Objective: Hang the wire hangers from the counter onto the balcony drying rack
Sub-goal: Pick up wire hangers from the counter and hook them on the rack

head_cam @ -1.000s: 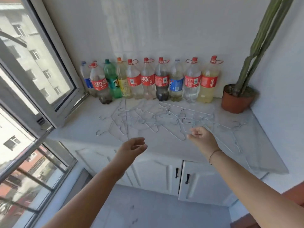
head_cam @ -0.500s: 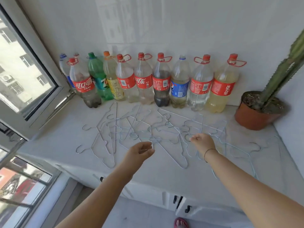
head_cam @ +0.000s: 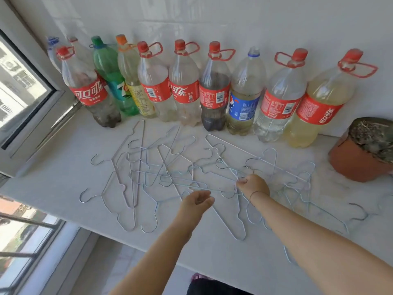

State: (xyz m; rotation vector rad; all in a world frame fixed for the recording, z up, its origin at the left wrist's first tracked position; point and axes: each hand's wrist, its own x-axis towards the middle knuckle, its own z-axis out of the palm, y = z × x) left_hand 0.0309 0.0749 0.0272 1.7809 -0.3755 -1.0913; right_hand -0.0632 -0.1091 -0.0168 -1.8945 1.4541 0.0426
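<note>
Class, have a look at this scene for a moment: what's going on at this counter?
A person is bent over a white counter where a tangle of wire hangers lies spread out. The right hand pinches a wire in the middle of the pile. The left hand is beside it with curled fingers; whether it holds a wire is unclear. No drying rack is in view. A row of bottles and a plant pot stand behind.

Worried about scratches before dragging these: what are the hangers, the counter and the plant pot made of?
The wire hangers look like thin metal wire, some bare grey, some seemingly pale-blue coated. The counter looks like smooth pale stone, possibly marble, faintly veined. The plant pot seems matte terracotta, orange-brown, though plastic is possible.
</note>
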